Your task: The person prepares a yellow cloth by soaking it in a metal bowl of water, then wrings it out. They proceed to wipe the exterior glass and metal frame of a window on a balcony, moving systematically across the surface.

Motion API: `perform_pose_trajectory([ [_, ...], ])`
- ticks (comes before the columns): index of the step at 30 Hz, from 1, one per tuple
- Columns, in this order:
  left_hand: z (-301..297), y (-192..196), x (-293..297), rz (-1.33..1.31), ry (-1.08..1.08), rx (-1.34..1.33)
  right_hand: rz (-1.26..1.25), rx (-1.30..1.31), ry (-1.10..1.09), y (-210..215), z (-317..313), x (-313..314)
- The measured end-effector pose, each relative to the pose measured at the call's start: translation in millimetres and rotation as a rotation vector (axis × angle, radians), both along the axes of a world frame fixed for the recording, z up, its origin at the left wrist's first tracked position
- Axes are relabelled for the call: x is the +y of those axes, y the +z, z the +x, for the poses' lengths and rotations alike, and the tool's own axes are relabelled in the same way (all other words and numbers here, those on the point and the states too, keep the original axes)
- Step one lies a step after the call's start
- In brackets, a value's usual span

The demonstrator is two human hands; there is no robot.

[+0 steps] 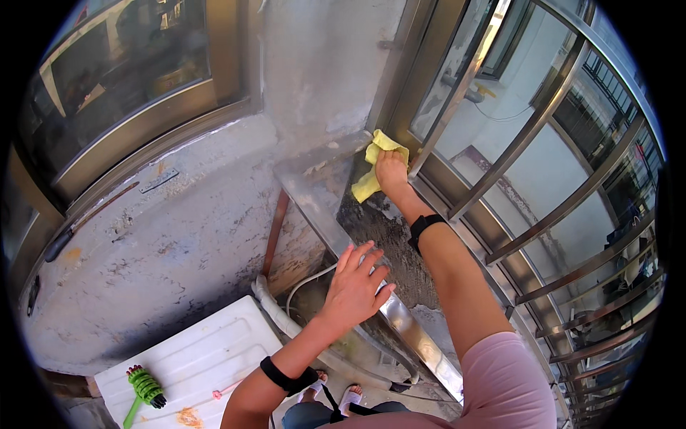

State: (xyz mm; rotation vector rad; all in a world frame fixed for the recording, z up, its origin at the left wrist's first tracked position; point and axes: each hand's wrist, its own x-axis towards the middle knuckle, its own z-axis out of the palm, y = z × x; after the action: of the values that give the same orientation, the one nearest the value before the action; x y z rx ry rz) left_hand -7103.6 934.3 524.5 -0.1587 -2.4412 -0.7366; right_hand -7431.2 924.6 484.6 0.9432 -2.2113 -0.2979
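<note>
My right hand [391, 174] reaches to the far corner of a narrow ledge, its fingers closed on a yellow cloth [367, 187]. The cloth is bunched above the hand and a flap hangs to its left, against the window frame [406, 129]. Over the metal edge strip [421, 343] of the ledge is my left hand [355, 282], fingers spread and holding nothing. Whether it touches the strip I cannot tell. The ledge surface [379, 229] between the hands is dark and stained.
Metal window bars [529, 157] run along the right. A white ridged board [207, 343] at lower left carries a green-handled brush [145, 387]. A screwdriver-like tool [89, 223] lies on the left sill. A pale hose [275, 307] runs below the ledge, beside a brown pipe [276, 232].
</note>
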Motion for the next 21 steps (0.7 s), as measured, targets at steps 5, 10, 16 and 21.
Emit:
perform_pose_trajectory([
  [5, -2.4, 1.3, -0.4, -0.031, 0.008, 0.028, 0.184, 0.165, -0.005, 7.5, 8.5, 28.5],
  [10, -3.5, 4.5, 1.7, -0.032, -0.008, 0.075, 0.339, 0.187, 0.193, 41.0, 23.1, 63.7],
  [16, -3.1, 1.0, -0.2, -0.03, 0.007, 0.083, 0.252, -0.002, 0.35, 48.8, 64.7, 106.5],
  [21, -3.9, 0.4, 1.9, -0.029, 0.026, 0.074, -0.134, -0.127, 0.201, 35.6, 66.1, 139.1],
])
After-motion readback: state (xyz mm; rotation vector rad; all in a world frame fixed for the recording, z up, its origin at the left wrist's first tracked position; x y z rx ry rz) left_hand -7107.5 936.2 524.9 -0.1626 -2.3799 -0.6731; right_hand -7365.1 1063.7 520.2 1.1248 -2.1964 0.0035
